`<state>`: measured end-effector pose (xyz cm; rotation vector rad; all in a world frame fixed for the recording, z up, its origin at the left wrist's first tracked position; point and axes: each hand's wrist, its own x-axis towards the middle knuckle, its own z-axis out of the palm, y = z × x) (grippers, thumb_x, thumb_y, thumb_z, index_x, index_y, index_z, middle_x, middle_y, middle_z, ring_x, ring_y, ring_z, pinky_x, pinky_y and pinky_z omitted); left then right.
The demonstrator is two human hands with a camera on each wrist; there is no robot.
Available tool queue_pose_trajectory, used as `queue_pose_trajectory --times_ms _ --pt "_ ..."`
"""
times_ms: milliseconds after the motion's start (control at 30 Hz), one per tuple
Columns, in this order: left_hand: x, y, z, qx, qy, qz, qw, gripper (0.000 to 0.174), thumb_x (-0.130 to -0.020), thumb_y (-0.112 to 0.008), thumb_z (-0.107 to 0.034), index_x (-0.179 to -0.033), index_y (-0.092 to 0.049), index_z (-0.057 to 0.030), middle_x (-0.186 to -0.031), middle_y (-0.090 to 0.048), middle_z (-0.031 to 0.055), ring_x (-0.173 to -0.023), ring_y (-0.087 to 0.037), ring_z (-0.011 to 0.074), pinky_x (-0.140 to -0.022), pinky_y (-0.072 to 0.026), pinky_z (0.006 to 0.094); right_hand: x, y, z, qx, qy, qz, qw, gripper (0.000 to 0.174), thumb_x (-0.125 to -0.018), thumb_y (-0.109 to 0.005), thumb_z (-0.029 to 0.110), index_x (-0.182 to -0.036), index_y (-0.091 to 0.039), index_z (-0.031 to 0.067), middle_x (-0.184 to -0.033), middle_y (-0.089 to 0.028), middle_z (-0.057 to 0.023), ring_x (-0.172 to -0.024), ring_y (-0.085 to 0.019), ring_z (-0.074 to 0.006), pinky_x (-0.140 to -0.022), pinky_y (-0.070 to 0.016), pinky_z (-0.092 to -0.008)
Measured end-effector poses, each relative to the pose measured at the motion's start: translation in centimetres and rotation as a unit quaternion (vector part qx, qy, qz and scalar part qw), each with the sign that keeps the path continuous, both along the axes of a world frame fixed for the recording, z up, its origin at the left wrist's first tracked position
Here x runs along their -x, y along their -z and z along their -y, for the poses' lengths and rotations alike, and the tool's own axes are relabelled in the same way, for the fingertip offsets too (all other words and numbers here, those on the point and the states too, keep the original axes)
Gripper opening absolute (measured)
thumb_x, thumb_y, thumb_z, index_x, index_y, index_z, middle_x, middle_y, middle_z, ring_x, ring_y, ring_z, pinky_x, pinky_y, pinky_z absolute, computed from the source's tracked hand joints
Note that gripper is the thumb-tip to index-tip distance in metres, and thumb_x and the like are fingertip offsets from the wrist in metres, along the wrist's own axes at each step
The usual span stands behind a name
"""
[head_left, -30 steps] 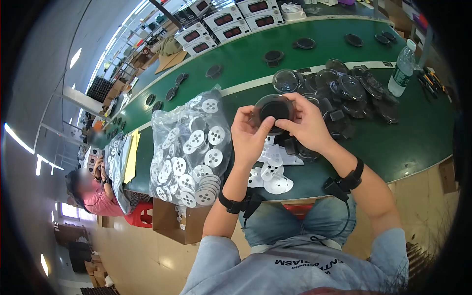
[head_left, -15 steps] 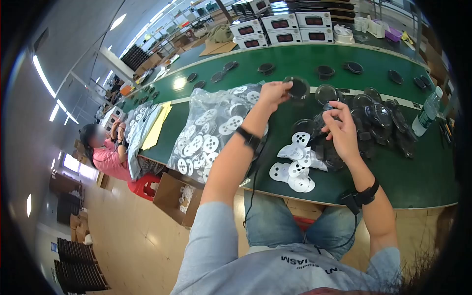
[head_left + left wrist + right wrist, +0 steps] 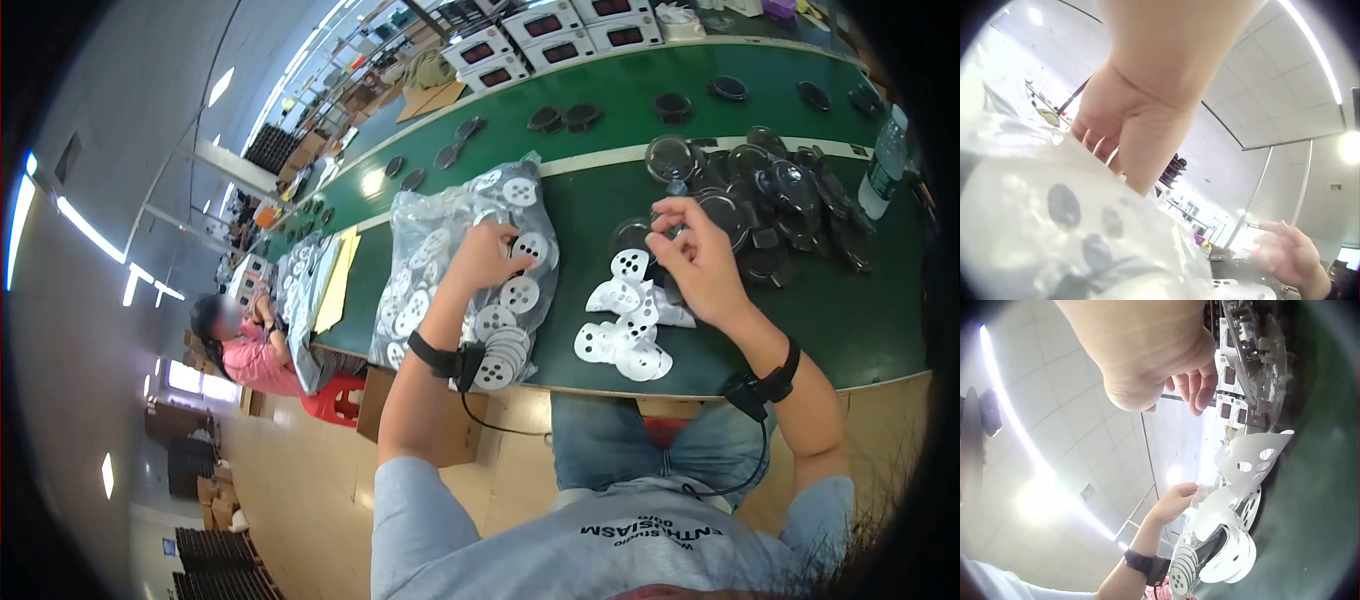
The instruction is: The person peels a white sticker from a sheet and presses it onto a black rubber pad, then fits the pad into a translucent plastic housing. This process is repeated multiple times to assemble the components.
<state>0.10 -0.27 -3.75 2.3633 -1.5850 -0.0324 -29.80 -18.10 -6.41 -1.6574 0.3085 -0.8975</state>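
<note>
My left hand (image 3: 487,255) is over the clear plastic bag (image 3: 415,215) of white discs with several dark holes. Its thumb and fingers are spread beside one white disc (image 3: 530,250) near the bag's right side; the fingertips are partly hidden behind the bag in the left wrist view. Raised over the table's right half, my right hand (image 3: 700,260) has loosely curled fingers with nothing between them. Behind and beside it lies a heap of black round parts with clear covers (image 3: 795,190). Below it are loose white hole-punched pieces (image 3: 630,325), overlapping one another.
Single black round parts (image 3: 583,117) lie spaced along the green belt (image 3: 640,75) beyond the table strip. A water bottle (image 3: 885,165) stands at the right. Boxed devices (image 3: 555,50) are stacked behind. Another person (image 3: 250,345) sits at the left. A cardboard box (image 3: 455,430) is below the bag.
Both hands held a black round part; the left hand carried it out toward the belt, and one more lies there now. The left hand has moved back left over the bag, and the right hand stays raised.
</note>
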Motion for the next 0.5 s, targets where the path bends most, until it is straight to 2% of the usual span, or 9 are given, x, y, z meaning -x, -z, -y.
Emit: queue_pose_trajectory --times_ms 100,200,233,333,400,467,500 --pt "0.9 -0.6 0.7 -0.034 0.038 0.028 0.998 0.055 -0.066 -0.088 -0.029 -0.110 -0.069 -0.0012 -0.104 -0.066 0.0168 -0.088 -0.066 0.0323 -0.078 -0.0537 0.0384 0.0 -0.1 0.0 0.033 0.009 -0.028 0.999 0.035 -0.089 -0.070 0.013 -0.119 -0.057 0.0013 -0.097 -0.062 -0.0093 -0.060 -0.056 -0.0072 -0.057 -0.0457 -0.0238" --pt "1.6 -0.1 0.8 -0.022 0.070 0.010 0.997 0.058 -0.067 -0.087 -0.029 -0.112 -0.065 -0.0001 -0.106 -0.062 0.0174 -0.109 -0.058 0.0381 -0.094 -0.0490 0.0421 -0.2 0.6 0.5 0.053 0.021 -0.038 0.998 0.033 -0.089 -0.070 0.014 -0.116 -0.057 0.0001 -0.097 -0.063 -0.0112 -0.060 -0.058 -0.0106 -0.058 -0.0474 -0.0264" --pt "1.5 -0.3 0.9 -0.041 0.064 -0.017 0.997 0.062 -0.066 -0.088 -0.028 -0.116 -0.063 -0.0010 -0.112 -0.061 0.0190 -0.114 -0.055 0.0379 -0.096 -0.0471 0.0432 -0.3 0.7 0.6 0.056 0.020 -0.035 0.998 0.032 -0.089 -0.070 0.014 -0.115 -0.057 -0.0001 -0.097 -0.063 -0.0116 -0.060 -0.058 -0.0109 -0.058 -0.0477 -0.0266" --pt "0.6 -0.6 0.7 -0.002 0.075 -0.004 0.997 0.055 -0.067 -0.088 -0.023 -0.111 -0.066 0.0001 -0.108 -0.066 0.0176 -0.105 -0.062 0.0337 -0.091 -0.0504 0.0409 -0.2 0.7 0.6 0.074 0.031 -0.043 0.996 0.031 -0.088 -0.070 0.014 -0.113 -0.058 -0.0001 -0.098 -0.064 -0.0119 -0.060 -0.060 -0.0126 -0.058 -0.0484 -0.0278" --pt "1.1 -2.3 0.5 0.017 -0.035 -0.070 0.997 0.041 -0.069 -0.087 -0.017 -0.101 -0.069 0.0018 -0.094 -0.071 0.0157 -0.088 -0.068 0.0274 -0.081 -0.0541 0.0360 0.0 0.3 0.5 0.067 0.021 -0.054 0.996 0.030 -0.088 -0.070 0.014 -0.112 -0.059 0.0004 -0.097 -0.063 -0.0112 -0.062 -0.061 -0.0135 -0.058 -0.0487 -0.0289" --pt "0.1 -2.9 -0.2 0.073 -0.032 -0.057 0.995 0.027 -0.072 -0.085 -0.011 -0.089 -0.070 0.0036 -0.076 -0.072 0.0127 -0.069 -0.069 0.0193 -0.068 -0.0545 0.0303 0.2 0.4 0.6 0.089 0.014 -0.054 0.994 0.029 -0.088 -0.070 0.015 -0.111 -0.059 0.0009 -0.098 -0.063 -0.0109 -0.063 -0.062 -0.0150 -0.059 -0.0494 -0.0302" --pt "-0.3 -2.9 -0.6 0.093 -0.046 -0.076 0.992 0.025 -0.073 -0.084 -0.011 -0.088 -0.070 0.0039 -0.075 -0.071 0.0123 -0.067 -0.068 0.0175 -0.065 -0.0542 0.0291 0.3 0.2 0.5 0.099 0.012 -0.054 0.994 0.028 -0.089 -0.070 0.016 -0.110 -0.060 0.0011 -0.098 -0.062 -0.0114 -0.064 -0.063 -0.0166 -0.061 -0.0500 -0.0313"
